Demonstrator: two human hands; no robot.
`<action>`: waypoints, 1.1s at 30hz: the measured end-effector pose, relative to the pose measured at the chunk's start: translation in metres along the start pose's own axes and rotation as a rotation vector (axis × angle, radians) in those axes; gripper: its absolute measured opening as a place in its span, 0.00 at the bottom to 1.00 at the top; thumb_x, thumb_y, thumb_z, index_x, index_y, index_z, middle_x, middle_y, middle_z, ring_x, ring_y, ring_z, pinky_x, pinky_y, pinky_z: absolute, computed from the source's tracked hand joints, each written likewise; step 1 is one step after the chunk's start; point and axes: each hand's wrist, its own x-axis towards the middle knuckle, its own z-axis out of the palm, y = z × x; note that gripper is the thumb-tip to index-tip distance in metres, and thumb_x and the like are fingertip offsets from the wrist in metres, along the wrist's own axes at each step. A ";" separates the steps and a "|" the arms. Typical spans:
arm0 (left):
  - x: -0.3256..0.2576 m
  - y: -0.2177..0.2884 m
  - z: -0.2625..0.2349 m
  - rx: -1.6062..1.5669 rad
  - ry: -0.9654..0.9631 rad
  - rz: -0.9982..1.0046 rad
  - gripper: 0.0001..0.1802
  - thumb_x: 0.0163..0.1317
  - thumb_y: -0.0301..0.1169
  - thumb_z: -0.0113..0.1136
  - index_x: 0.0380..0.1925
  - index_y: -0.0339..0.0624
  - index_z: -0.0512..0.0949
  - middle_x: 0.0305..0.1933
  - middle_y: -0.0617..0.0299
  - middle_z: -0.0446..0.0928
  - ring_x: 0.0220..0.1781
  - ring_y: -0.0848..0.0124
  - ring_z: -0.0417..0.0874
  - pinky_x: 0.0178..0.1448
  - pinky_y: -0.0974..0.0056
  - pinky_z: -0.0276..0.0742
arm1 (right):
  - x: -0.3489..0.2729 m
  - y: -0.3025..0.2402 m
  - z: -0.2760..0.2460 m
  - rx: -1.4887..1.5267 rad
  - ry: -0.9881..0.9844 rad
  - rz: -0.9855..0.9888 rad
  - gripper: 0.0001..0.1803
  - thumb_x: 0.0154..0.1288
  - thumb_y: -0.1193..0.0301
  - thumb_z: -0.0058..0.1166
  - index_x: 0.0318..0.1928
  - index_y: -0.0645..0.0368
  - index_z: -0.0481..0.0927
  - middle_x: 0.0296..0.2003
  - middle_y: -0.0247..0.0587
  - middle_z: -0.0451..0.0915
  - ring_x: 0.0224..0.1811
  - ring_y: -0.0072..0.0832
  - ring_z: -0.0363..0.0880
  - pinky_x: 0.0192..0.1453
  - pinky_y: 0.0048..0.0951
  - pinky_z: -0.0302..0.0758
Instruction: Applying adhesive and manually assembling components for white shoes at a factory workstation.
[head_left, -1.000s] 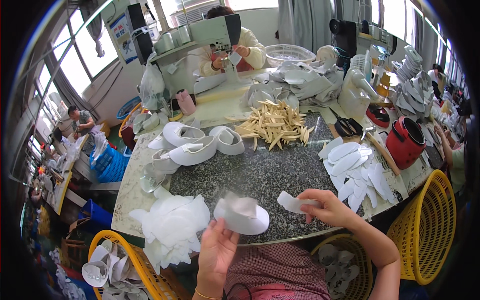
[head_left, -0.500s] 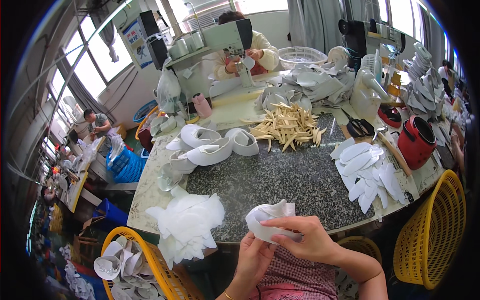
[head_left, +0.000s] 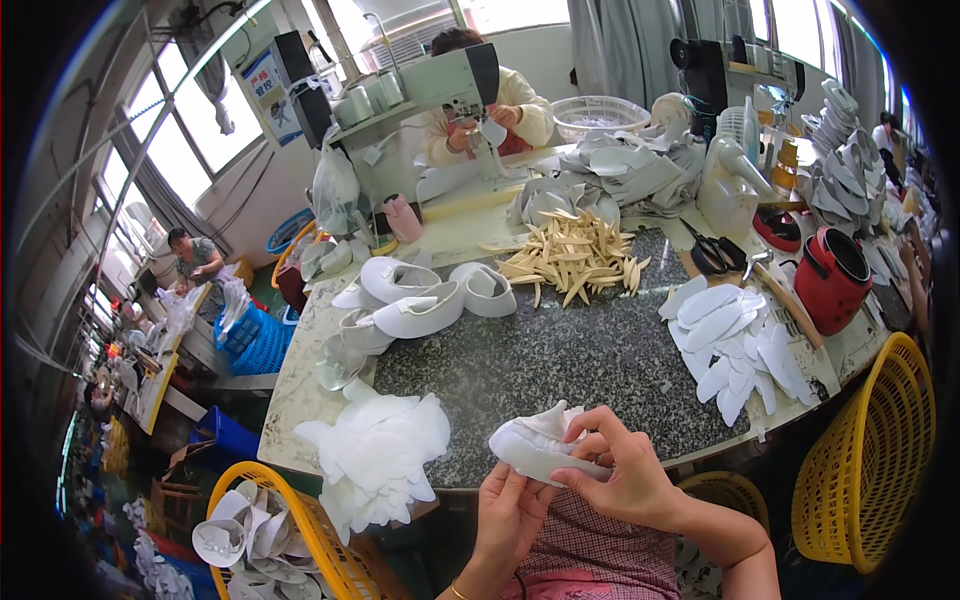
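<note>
A white shoe upper [head_left: 528, 448] is held between my two hands over the front edge of the table. My left hand [head_left: 512, 512] grips its lower left side, thumb against the near face. My right hand [head_left: 632, 478] holds its right end, with the thumb below and the curled fingers at the upper rim. Left of my hands lies a heap of white, petal-shaped pieces [head_left: 385, 450]. Several curved white shoe uppers [head_left: 420, 312] stand farther back. To the right, thin white oval pieces [head_left: 730, 330] are spread in a pile.
Tan pointed strips [head_left: 575, 258] are heaped on the speckled stone slab [head_left: 560, 365]. Black scissors [head_left: 718, 250], a hammer [head_left: 790, 300] and a red pot [head_left: 833, 280] are at right. Yellow baskets [head_left: 320, 540] flank the table. Across from me, a person works at a sewing machine [head_left: 430, 100].
My right fingers have lifted from lying along the upper's near side and curled over its top rim. The upper has turned slightly, showing more of its side. My left hand stays nearly in place.
</note>
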 end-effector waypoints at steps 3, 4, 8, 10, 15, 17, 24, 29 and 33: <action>0.000 0.000 0.001 0.030 -0.007 0.004 0.18 0.77 0.28 0.46 0.63 0.32 0.69 0.62 0.47 0.76 0.63 0.56 0.80 0.64 0.54 0.82 | 0.000 -0.002 -0.003 -0.066 -0.002 0.012 0.24 0.59 0.73 0.70 0.49 0.58 0.67 0.25 0.39 0.85 0.26 0.20 0.81 0.30 0.22 0.72; 0.000 -0.001 0.000 0.041 -0.015 0.007 0.18 0.77 0.28 0.46 0.63 0.32 0.69 0.62 0.47 0.75 0.63 0.56 0.80 0.64 0.53 0.82 | 0.000 -0.003 -0.003 -0.073 0.000 0.029 0.25 0.59 0.72 0.71 0.49 0.58 0.67 0.25 0.39 0.85 0.26 0.20 0.81 0.30 0.23 0.72; 0.000 -0.001 0.000 0.062 -0.019 -0.005 0.19 0.77 0.27 0.45 0.63 0.31 0.68 0.63 0.46 0.75 0.65 0.54 0.79 0.66 0.51 0.80 | 0.001 -0.004 -0.004 -0.084 0.000 0.069 0.25 0.59 0.71 0.71 0.48 0.58 0.66 0.24 0.39 0.84 0.25 0.21 0.81 0.30 0.23 0.72; -0.001 -0.001 -0.001 0.053 -0.020 -0.004 0.19 0.76 0.27 0.45 0.63 0.30 0.68 0.63 0.45 0.74 0.64 0.54 0.79 0.67 0.50 0.79 | 0.002 -0.004 -0.005 -0.068 -0.009 0.080 0.25 0.59 0.71 0.71 0.48 0.59 0.66 0.24 0.40 0.84 0.25 0.21 0.81 0.30 0.23 0.72; 0.001 0.005 0.005 -0.188 -0.101 -0.045 0.21 0.75 0.26 0.44 0.63 0.26 0.65 0.66 0.42 0.71 0.68 0.53 0.75 0.72 0.50 0.73 | 0.004 -0.006 -0.008 -0.024 -0.030 0.088 0.25 0.59 0.71 0.70 0.48 0.59 0.65 0.23 0.40 0.84 0.25 0.22 0.81 0.30 0.24 0.73; 0.001 0.007 0.007 -0.269 -0.210 -0.050 0.23 0.72 0.25 0.47 0.64 0.26 0.65 0.67 0.42 0.70 0.68 0.54 0.75 0.72 0.51 0.72 | 0.006 -0.008 -0.009 -0.015 -0.055 0.094 0.24 0.61 0.71 0.67 0.50 0.61 0.65 0.25 0.48 0.84 0.28 0.41 0.86 0.32 0.33 0.77; 0.007 -0.008 -0.002 0.257 -0.008 0.108 0.22 0.70 0.24 0.59 0.61 0.31 0.70 0.58 0.52 0.79 0.60 0.63 0.82 0.65 0.57 0.80 | 0.015 -0.009 -0.007 -0.039 -0.046 0.167 0.26 0.58 0.71 0.69 0.45 0.59 0.62 0.19 0.38 0.78 0.21 0.20 0.76 0.27 0.23 0.71; 0.011 -0.002 -0.006 0.227 -0.018 0.117 0.21 0.67 0.29 0.63 0.57 0.32 0.74 0.55 0.55 0.81 0.56 0.65 0.84 0.64 0.60 0.83 | 0.017 0.000 -0.010 0.008 -0.127 0.190 0.24 0.65 0.67 0.67 0.45 0.59 0.62 0.22 0.34 0.77 0.24 0.17 0.77 0.28 0.21 0.73; 0.019 0.012 -0.007 0.183 0.067 0.151 0.19 0.70 0.29 0.60 0.57 0.32 0.73 0.55 0.53 0.81 0.56 0.63 0.84 0.63 0.59 0.84 | 0.009 0.022 -0.009 0.406 -0.066 0.227 0.14 0.73 0.69 0.58 0.47 0.62 0.67 0.35 0.41 0.83 0.33 0.23 0.83 0.38 0.24 0.82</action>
